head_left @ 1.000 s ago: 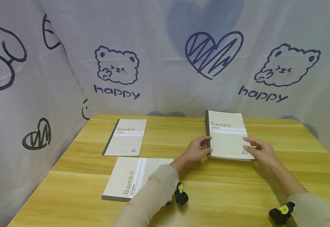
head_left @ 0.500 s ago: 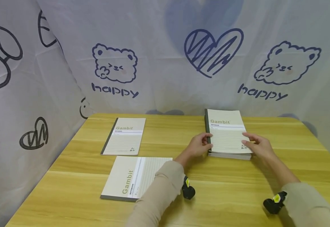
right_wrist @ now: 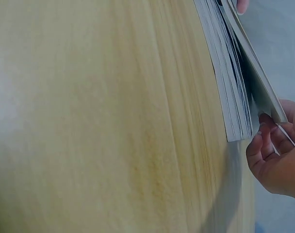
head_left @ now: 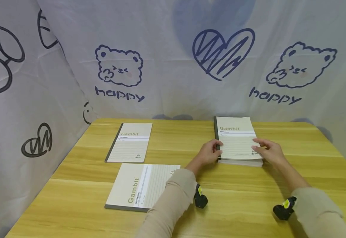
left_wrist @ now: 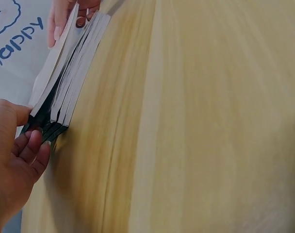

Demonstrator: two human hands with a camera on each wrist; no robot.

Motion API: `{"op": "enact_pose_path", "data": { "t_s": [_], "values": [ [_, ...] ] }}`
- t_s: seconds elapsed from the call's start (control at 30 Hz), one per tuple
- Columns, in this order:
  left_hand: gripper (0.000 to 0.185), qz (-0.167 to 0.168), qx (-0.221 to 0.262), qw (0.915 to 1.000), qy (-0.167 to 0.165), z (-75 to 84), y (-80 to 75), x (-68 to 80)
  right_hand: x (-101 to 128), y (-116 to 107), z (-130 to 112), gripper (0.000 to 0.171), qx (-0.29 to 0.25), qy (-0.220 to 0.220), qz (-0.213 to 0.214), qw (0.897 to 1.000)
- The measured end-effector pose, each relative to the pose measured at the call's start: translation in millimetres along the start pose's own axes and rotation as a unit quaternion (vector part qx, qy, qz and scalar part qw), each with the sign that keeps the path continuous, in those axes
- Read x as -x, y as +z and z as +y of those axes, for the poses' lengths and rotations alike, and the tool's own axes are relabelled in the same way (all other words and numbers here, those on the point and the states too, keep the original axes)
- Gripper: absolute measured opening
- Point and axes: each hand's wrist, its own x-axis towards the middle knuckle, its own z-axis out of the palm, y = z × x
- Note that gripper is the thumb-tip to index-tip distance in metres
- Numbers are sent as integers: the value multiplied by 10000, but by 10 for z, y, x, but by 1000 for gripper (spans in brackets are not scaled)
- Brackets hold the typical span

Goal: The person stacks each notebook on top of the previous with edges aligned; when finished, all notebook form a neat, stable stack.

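A cream Gambit notebook (head_left: 236, 143) with a dark spine lies over a stack of notebooks (head_left: 241, 162) at the back right. My left hand (head_left: 207, 153) pinches its spine side between thumb and fingers. Its opposite edge is pinched by my right hand (head_left: 270, 152), thumb on the cover. In the left wrist view, a wedge-shaped gap parts the held notebook (left_wrist: 54, 65) from the stack (left_wrist: 82, 73). From the right wrist, my right hand's fingertips (right_wrist: 264, 127) show under the raised cover, beside the stack's page edges (right_wrist: 222, 73).
One upright notebook (head_left: 129, 143) lies at the back left of the wooden table (head_left: 235, 211). Nearer, a sideways notebook (head_left: 137, 188) is partly covered by my left sleeve (head_left: 170, 201). A printed curtain (head_left: 173, 82) hangs behind the table.
The held notebook's near edge has shifted away from me, exposing more of the stack's page edges. Both hands have moved slightly with it, keeping their hold. The two left notebooks have stayed put.
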Motion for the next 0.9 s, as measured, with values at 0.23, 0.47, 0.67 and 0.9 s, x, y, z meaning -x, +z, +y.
{"op": "enact_pose_path", "data": {
  "t_s": [0.23, 0.47, 0.67, 0.9],
  "values": [
    [18, -84, -421, 9990, 153, 2, -14, -10, -24, 28, 23, 51, 111, 7, 35, 9999],
    [23, -157, -1168, 9926, 294, 3, -10, -12, -25, 58, 36, 51, 212, -43, 9, 9998],
    [29, -266, -1736, 9844, 120, -9, 38, -15, -38, 77, 50, 50, 473, -115, -33, 9988],
    [32, -270, -2060, 9782, 56, -8, 72, -3, -36, 83, 29, 50, 1181, -527, -84, 9916]
  ]
}}
